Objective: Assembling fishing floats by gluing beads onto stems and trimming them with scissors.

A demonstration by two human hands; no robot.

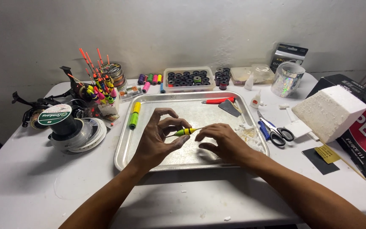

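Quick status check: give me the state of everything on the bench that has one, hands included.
Left hand: pinching the float.
Right hand: fingertips on the float's thin stem.
Yellow float: held level above the tray.
Metal tray: flat on table.
Scissors: lying shut.
Bobbin box: open, full.
Foam block: resting, rough-cut.

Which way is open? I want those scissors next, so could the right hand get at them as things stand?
Probably yes. The scissors lie on the table just right of the metal tray, near the right hand, with nothing over them. That hand's fingers touch the small yellow float, though.
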